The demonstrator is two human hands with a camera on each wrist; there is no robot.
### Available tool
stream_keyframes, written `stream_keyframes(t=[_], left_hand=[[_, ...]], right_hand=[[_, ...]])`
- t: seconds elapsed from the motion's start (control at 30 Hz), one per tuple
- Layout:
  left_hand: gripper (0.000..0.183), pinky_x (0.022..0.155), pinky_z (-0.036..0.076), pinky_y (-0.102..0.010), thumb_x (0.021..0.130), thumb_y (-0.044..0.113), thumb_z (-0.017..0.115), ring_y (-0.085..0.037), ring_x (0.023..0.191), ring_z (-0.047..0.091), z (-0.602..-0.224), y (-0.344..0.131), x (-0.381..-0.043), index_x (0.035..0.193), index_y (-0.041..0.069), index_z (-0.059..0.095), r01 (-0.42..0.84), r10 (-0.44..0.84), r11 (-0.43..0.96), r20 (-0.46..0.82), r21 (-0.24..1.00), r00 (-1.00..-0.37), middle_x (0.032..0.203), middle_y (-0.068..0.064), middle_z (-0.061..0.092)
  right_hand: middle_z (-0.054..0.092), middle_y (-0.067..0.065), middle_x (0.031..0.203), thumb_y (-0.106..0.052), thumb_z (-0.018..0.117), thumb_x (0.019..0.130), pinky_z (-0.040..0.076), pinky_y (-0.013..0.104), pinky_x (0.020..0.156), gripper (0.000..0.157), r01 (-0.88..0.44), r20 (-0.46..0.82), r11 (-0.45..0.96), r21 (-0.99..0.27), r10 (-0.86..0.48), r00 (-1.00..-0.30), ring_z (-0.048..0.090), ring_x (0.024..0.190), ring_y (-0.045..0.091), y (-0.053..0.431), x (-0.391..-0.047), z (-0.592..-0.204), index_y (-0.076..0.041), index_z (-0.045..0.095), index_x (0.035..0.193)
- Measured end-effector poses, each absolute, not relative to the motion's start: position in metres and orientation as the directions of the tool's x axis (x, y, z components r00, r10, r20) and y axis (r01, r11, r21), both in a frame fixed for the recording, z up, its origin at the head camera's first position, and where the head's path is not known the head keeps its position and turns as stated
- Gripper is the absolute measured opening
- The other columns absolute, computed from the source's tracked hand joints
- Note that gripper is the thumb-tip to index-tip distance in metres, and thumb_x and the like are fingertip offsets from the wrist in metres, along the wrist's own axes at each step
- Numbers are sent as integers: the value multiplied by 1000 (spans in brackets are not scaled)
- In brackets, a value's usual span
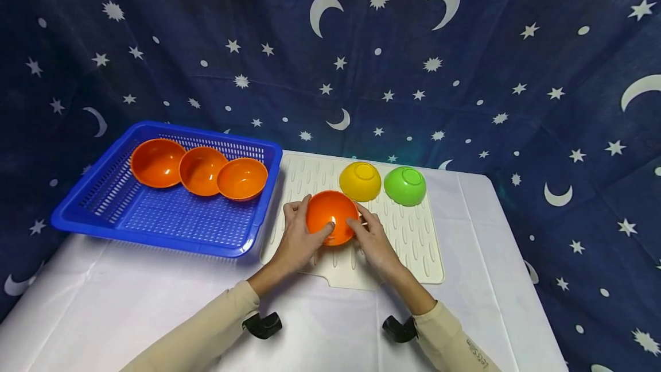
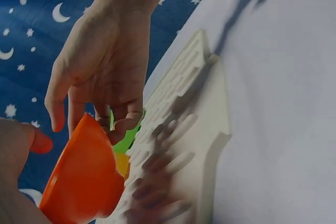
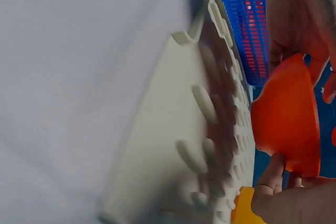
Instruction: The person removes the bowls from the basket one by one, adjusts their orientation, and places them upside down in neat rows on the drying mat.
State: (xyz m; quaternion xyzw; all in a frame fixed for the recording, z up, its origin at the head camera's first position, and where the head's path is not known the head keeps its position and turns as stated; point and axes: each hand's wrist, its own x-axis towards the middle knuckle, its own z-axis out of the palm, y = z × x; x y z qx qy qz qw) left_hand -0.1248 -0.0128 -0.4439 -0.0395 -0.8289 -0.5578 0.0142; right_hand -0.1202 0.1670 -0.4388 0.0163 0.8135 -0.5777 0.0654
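An orange bowl (image 1: 330, 206) is between my two hands, tilted with its hollow towards me, over a cream ridged drying mat (image 1: 413, 245). The left hand (image 1: 302, 241) holds its left side, thumb over the rim and fingers on the outside. On the opposite side the right hand (image 1: 377, 247) grips the rim in much the same way. From the right wrist, the bowl (image 3: 286, 114) appears side-on, raised off the mat, with right-hand fingertips against its outer wall. Upside down on the mat behind it are a yellow bowl (image 1: 358, 183) and a green bowl (image 1: 405, 187).
A blue plastic basket (image 1: 175, 223) stands to the left of the mat. Three orange bowls (image 1: 202, 172) lean in a row along its back. White cloth (image 1: 330, 332) covers the table, and a dark blue curtain (image 1: 289, 73) with moons and stars hangs behind.
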Motion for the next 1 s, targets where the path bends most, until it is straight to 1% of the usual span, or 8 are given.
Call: stream_keyframes(t=[0.1, 0.3, 0.4, 0.5, 0.6, 0.73, 0.83, 1.0], left_hand=[[78, 107, 41, -53, 88, 23, 73, -41, 125, 46, -443, -14, -131, 151, -7, 38, 70, 10, 356, 71, 932, -997, 133, -19, 35], [72, 108, 30, -54, 87, 19, 70, -37, 130, 29, -438, -14, -140, 150, -2, 42, 72, -54, 374, 99, 925, -994, 140, -19, 38], [72, 105, 29, -54, 87, 19, 70, -36, 127, 28, -435, -14, -143, 152, 0, 42, 71, -68, 374, 104, 925, -992, 145, -17, 38], [72, 104, 31, -55, 88, 16, 70, -37, 125, 30, -433, -14, -148, 152, -1, 41, 76, -77, 357, 110, 931, -991, 148, -17, 37], [72, 106, 32, -55, 89, 13, 70, -38, 126, 31, -432, -15, -153, 151, -4, 39, 92, -87, 338, 128, 937, -988, 151, -19, 36], [72, 110, 31, -54, 89, 9, 70, -38, 129, 30, -430, -16, -158, 151, -7, 37, 119, -96, 323, 157, 939, -983, 153, -21, 34], [71, 112, 30, -55, 89, 7, 69, -38, 132, 29, -432, -16, -159, 151, -7, 36, 134, -95, 319, 173, 938, -980, 154, -21, 33], [69, 115, 24, -56, 89, 6, 67, -38, 138, 25, -436, -18, -160, 149, -6, 37, 158, -80, 312, 191, 937, -978, 155, -20, 32]], right_hand=[[42, 13, 118, -29, 56, 102, 50, 40, 82, 57, 90, -119, 370, -925, -58, -991, 50, 103, 28, 163, -130, -435, -9, 42, 155], [34, 15, 133, -30, 59, 101, 47, 41, 95, 65, 85, -119, 380, -921, -66, -991, 48, 121, 31, 153, -145, -429, -10, 35, 158], [31, 15, 139, -28, 60, 100, 44, 46, 104, 69, 77, -113, 372, -925, -75, -991, 45, 128, 32, 149, -149, -427, -10, 30, 160], [30, 14, 143, -25, 60, 99, 37, 46, 112, 71, 55, -91, 371, -927, -82, -992, 41, 134, 30, 146, -152, -424, -10, 29, 161], [31, 14, 143, -24, 60, 97, 32, 48, 113, 73, 27, -69, 390, -920, -94, -993, 38, 136, 29, 143, -155, -422, -10, 28, 161], [33, 13, 144, -24, 61, 97, 32, 53, 111, 75, 7, -59, 411, -912, -114, -992, 37, 137, 29, 139, -160, -422, -11, 26, 162], [32, 13, 147, -23, 61, 98, 30, 53, 113, 74, 0, -55, 382, -924, -133, -990, 36, 139, 29, 137, -162, -423, -10, 25, 161], [27, 14, 154, -22, 61, 98, 24, 58, 116, 75, -9, -53, 355, -935, -165, -985, 27, 146, 31, 135, -164, -428, -10, 22, 161]])
